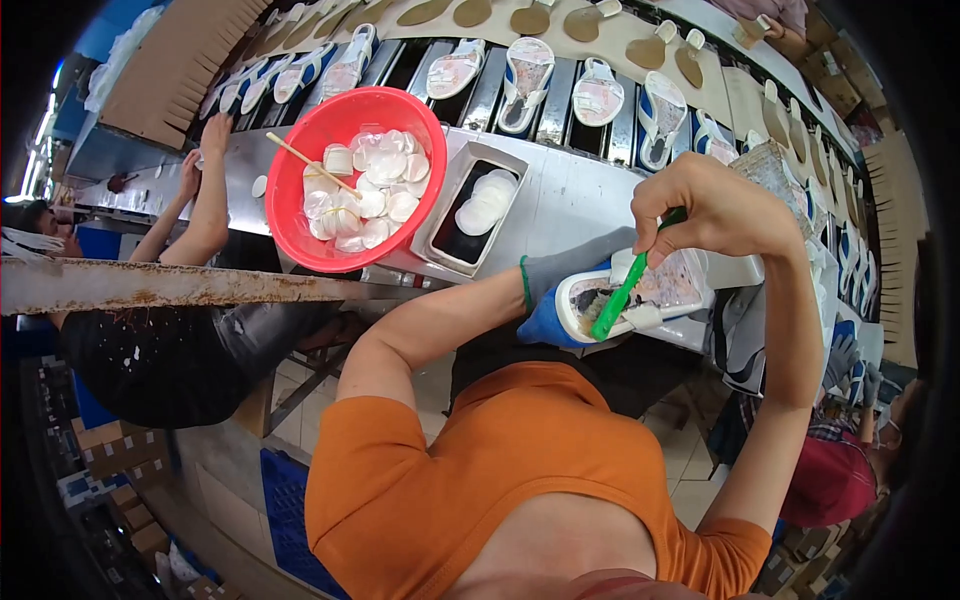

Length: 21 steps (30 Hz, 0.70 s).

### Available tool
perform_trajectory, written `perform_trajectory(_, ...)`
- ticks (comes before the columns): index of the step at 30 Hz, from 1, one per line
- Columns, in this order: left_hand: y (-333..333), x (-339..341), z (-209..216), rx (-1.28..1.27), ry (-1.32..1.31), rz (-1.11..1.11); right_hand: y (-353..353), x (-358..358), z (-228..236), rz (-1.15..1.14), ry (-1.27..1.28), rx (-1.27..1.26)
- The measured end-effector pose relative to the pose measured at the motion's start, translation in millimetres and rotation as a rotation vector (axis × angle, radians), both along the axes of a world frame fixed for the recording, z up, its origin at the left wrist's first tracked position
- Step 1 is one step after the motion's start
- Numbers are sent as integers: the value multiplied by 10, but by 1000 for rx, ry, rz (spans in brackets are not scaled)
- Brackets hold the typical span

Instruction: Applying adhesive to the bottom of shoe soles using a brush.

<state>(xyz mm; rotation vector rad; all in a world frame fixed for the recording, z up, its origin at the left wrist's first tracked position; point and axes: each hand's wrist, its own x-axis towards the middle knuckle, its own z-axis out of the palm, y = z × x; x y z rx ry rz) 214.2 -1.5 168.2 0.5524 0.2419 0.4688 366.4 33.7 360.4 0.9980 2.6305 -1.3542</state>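
My left hand [575, 262], in a grey glove with a green cuff, grips a blue and white shoe [548, 322] with its underside turned up. Its fingers are partly hidden behind the shoe. Bare, my right hand [700, 205] is closed round the handle of a green brush [622, 295]. The brush head rests against the underside near the shoe's blue end, where the surface looks dark and smeared. To the left of the shoe, a small box [440, 262] with a dark inside holds round white discs [487, 202].
A red basin [283, 213] of white discs with a wooden stick [300, 155] stands left of the box. Beyond the metal table [560, 165], upturned shoes [527, 80] and tan soles [583, 22] line a conveyor. Co-workers sit left and right. A rusty bar [180, 287] crosses at left.
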Motion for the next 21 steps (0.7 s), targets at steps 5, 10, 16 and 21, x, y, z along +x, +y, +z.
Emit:
perform_trajectory(5,72,8,40,-91,16,198,-115,93,145,28,-122,360)
perform_trajectory(10,168,-75,99,-116,23,365,-629,320,2,-535,-84,669)
perform_trajectory(16,215,-154,40,78,82,649,-1104,277,-312,-552,318,252)
perform_trajectory(21,411,83,-43,272,100,444,-1088,334,-483,-802,238,664)
